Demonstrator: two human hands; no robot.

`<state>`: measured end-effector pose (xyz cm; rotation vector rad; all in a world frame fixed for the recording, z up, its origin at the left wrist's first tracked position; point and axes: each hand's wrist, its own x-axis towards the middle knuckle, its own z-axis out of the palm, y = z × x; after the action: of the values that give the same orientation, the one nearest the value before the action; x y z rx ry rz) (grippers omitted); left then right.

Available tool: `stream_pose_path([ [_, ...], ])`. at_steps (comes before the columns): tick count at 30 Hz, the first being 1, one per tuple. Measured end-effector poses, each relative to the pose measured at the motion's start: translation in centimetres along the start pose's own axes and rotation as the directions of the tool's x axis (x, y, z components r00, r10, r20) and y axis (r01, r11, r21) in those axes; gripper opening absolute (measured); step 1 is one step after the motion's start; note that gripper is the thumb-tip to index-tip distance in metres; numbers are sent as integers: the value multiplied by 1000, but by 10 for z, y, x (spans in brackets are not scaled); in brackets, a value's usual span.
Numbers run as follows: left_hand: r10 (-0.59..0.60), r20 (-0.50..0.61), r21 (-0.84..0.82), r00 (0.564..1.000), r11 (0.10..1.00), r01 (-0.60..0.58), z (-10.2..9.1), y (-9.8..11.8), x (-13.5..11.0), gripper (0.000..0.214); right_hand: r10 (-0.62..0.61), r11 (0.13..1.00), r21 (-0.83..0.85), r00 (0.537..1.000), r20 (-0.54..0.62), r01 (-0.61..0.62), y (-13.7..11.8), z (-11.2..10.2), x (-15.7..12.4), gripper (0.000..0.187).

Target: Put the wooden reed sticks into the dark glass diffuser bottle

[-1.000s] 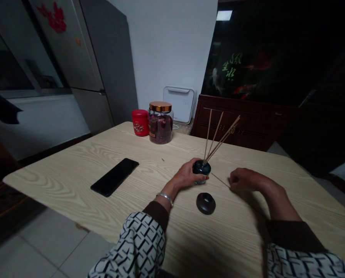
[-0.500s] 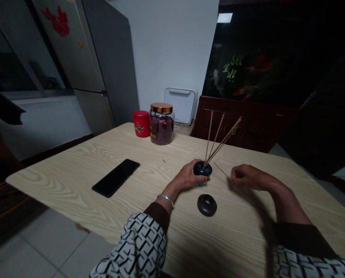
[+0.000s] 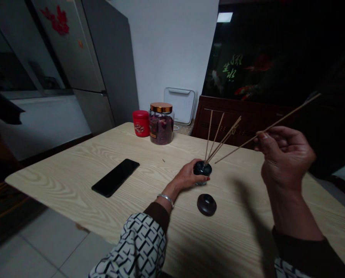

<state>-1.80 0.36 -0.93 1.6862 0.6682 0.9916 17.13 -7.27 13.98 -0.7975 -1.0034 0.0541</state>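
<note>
A small dark glass diffuser bottle (image 3: 205, 168) stands on the table, and my left hand (image 3: 190, 174) is wrapped round its left side. Several thin reed sticks (image 3: 214, 141) lean out of its neck, fanned up and to the right. My right hand (image 3: 285, 154), raised over the right of the table, pinches a single loose reed stick (image 3: 239, 148) between thumb and fingers. That stick slants, its lower tip close to the right of the bottle's neck and its upper end high at the right. A dark round lid (image 3: 206, 205) with a hole lies in front of the bottle.
A black phone (image 3: 116, 177) lies flat on the wooden table (image 3: 74, 166) at the left. A red canister (image 3: 141, 123) and a glass jar with a copper lid (image 3: 161, 125) stand at the back edge. Beyond are a fridge (image 3: 114, 61) and a fish tank (image 3: 247, 58).
My right hand has risen and turned, lifting the loose stick from low over the table to a raised slant. My left hand stays on the bottle.
</note>
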Motion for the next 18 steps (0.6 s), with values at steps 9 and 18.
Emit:
stream_pose_path([
  [9, 12, 10, -1, 1000, 1000, -12, 0, 2, -1, 70, -14, 991, -134, 997, 78, 25, 20, 14, -21, 23],
  [18, 25, 9, 37, 1000, 999, -26, -1, 7, -2, 69, 201, 960, -251, 925, 323, -121, 42, 21, -49, 24],
])
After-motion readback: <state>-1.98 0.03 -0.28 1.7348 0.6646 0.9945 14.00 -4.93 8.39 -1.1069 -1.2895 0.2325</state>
